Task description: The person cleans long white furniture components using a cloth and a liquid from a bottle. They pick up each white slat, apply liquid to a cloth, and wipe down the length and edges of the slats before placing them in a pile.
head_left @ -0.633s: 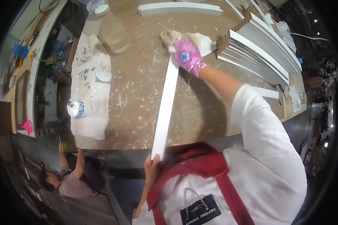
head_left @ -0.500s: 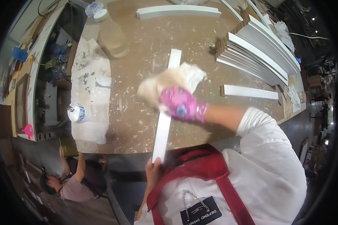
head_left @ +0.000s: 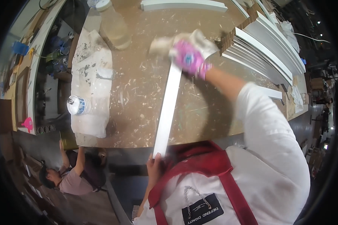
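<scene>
A long white strip (head_left: 168, 107) reaches from the table's near edge toward its middle. My left hand (head_left: 154, 165) grips the near end of that strip, with the fingers wrapped round it. At the far end, my right hand (head_left: 189, 59), in a pink patterned glove, is closed on a pale cloth (head_left: 203, 42) that lies over the strip. The cloth is blurred by motion and hides the strip's far tip.
Stacked white strips (head_left: 257, 52) stand at the right of the brown table (head_left: 135, 97). Another white strip (head_left: 184, 5) lies at the back. On the left are a bottle of cloudy liquid (head_left: 114, 28), a white tub (head_left: 78, 105) and a stained sheet (head_left: 92, 125). Beyond sits another person (head_left: 79, 180).
My right hand and the cloth have slid away from me along the strip to its far end, uncovering the middle. My left hand keeps its hold. The view has shifted slightly.
</scene>
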`<state>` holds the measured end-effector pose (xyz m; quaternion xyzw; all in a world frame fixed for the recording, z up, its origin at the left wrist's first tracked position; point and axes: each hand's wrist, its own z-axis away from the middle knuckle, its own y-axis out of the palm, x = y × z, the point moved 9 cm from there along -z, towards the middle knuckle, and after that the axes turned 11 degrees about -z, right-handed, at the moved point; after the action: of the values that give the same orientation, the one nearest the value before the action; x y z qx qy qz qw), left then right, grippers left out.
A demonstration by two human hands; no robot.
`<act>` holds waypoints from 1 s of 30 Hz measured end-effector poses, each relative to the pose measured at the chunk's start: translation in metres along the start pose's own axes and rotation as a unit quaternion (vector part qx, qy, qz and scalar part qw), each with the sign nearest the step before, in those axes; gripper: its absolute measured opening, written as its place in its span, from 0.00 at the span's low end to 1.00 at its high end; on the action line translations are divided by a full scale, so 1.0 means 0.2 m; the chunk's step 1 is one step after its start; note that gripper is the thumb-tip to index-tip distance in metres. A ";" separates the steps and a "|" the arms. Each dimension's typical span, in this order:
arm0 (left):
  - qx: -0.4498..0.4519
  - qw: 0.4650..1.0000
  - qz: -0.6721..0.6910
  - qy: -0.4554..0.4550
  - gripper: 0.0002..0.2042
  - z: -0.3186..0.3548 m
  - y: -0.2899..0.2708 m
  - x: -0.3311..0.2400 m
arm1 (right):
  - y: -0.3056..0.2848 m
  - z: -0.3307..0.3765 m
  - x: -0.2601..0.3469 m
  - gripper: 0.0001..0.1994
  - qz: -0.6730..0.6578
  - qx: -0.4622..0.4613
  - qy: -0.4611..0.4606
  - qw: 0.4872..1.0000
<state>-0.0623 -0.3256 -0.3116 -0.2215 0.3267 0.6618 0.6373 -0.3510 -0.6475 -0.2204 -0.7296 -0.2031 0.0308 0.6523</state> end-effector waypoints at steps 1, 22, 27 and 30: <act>0.009 1.000 0.005 0.002 0.13 0.00 0.00 -0.01 | -0.03 -0.10 -0.15 0.15 -0.014 0.017 0.050 0.998; -0.120 0.977 0.151 0.092 0.17 0.22 -0.64 0.11 | -0.11 0.19 -0.17 0.17 -0.158 0.165 0.076 0.970; -0.213 0.932 0.180 0.232 0.16 0.63 -1.08 0.36 | 0.00 0.26 -0.33 0.23 -0.207 0.144 0.085 0.964; -0.257 0.878 0.339 0.217 0.21 0.86 -1.12 0.58 | 0.04 0.28 -0.44 0.25 -0.259 0.085 0.092 0.958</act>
<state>0.1689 -0.1273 -0.3099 -0.3911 0.3308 0.8334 0.2073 -0.4474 -0.6248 -0.2563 -0.5936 -0.3212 -0.1897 0.7131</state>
